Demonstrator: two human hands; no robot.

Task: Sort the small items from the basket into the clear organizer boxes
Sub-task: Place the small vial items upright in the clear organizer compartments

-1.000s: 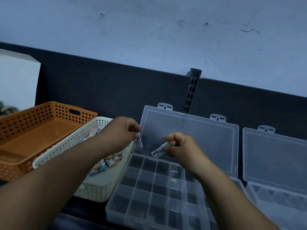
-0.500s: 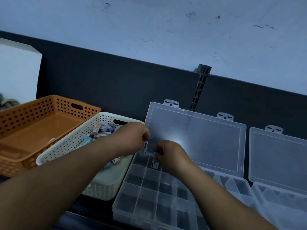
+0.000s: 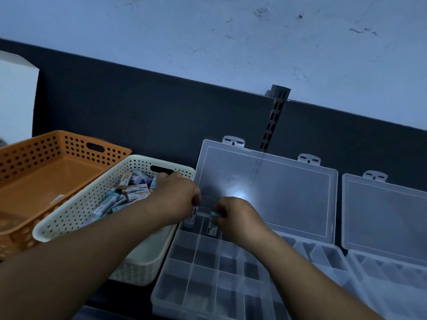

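At back-left corner of the box [image 3: 198, 280], L hand [image 3: 175, 199] pinches a purple item [image 3: 192, 217] by its top end; R hand [image 3: 238, 218] pinches a teal item [image 3: 213, 225] the same way. Both stand near upright, long axis pointing down, so each cell lies straight below its grip: purple over the corner cell, teal over the next to the R. Lower ends look inside the walls; can't tell if they touch bottom. Next, I reckon: just let go, no sideways shift. Lid [image 3: 277, 199] stands open right behind my knuckles, so exit room is up and toward me. Basket [image 3: 69, 218] w/ more items [image 3: 131, 190] sits just beside the box on the L; L hand nearer for next pick.
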